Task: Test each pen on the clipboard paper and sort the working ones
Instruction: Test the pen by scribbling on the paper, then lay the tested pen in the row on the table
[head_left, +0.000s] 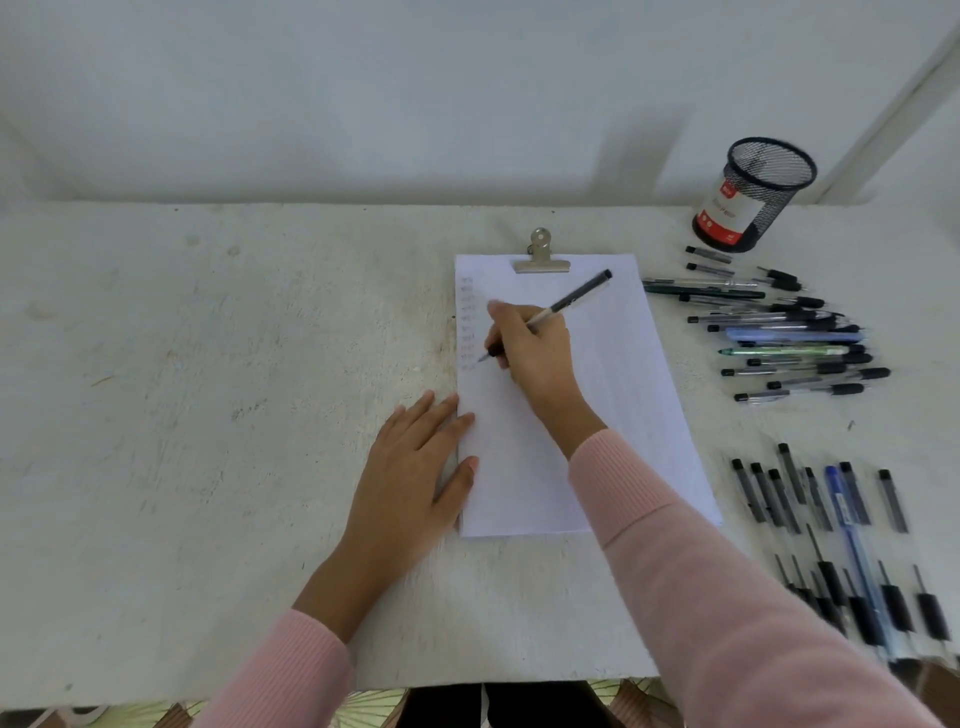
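A white sheet (613, 395) lies under a metal clip (541, 260) on the clipboard, with a column of faint scribbles down its left margin. My right hand (535, 358) grips a dark pen (566, 301), its tip touching the paper at the lower end of the scribbles. My left hand (415, 467) lies flat, fingers apart, on the sheet's left edge. A pile of several pens (789, 332) lies right of the clipboard. Another group of several pens (841, 545) sits nearer, at the lower right.
A black mesh pen cup (753, 195) with a red and white label stands at the back right, apparently with nothing in it. The white table (208, 415) meets a wall behind. Its front edge runs along the bottom, with patterned floor below.
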